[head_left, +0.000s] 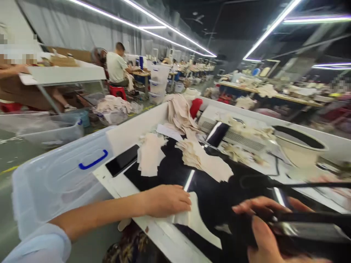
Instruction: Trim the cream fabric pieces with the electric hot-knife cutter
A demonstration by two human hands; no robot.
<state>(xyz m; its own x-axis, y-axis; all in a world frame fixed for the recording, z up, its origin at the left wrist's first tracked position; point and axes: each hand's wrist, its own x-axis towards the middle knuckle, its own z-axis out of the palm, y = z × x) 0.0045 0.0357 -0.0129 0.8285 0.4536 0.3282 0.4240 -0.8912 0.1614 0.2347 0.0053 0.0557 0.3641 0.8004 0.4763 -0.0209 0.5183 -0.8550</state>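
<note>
My left hand point(168, 201) lies palm down, fingers together, on a cream fabric piece point(201, 223) at the front of the black tabletop point(170, 160). At the lower right, my right hand point(270, 226) is beside a dark machine part point(309, 226) that covers some of it; its thumb and fingers are apart, and whether it grips that part is unclear. Farther back on the black surface are a stack of cream pieces point(150, 155) and a fanned pile point(204, 159). A black phone point(122, 160) rests at the left edge.
A lidded translucent bin point(63, 179) with a blue handle stands left of the table. Behind the work surface are a draped cloth point(181, 113), a red item point(195, 107) and an oval cream container point(298, 146). A person point(116, 67) sits on a red stool point(117, 92) farther off.
</note>
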